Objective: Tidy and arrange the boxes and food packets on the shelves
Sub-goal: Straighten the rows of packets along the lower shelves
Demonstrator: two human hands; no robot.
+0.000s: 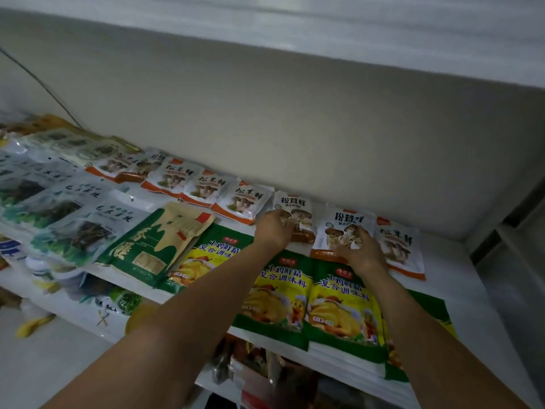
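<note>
Head camera looks down at a white shelf (460,261) with a plain cream wall (295,128) behind it. A thin black cable (38,81) hangs down the wall, far to the left of the middle mushroom packet (345,225).

The right hand (361,249) sits on top of that middle mushroom packet, with bent fingers on its front and the thumb at its orange bottom edge, holding it. Just left of it lies the first mushroom packet (295,208). The left hand (275,228) grips this one with curled fingers. Just right of the middle packet lies the end mushroom packet (398,246), partly under the right hand.

Further left runs a row of mushroom packets (241,202), each lying over the next. In front of the middle packet lie green and yellow chicken packets (345,305), and both arms cover parts of them. Far left sit a green and brown packet (153,240) and clear bags of dark greens (73,231). Below, the things on the lower shelf (265,370) are too blurry to name.

The mushroom packets say "松茸鲜". The chicken packets say "土鸡鲜精" and "复合调味料".
</note>
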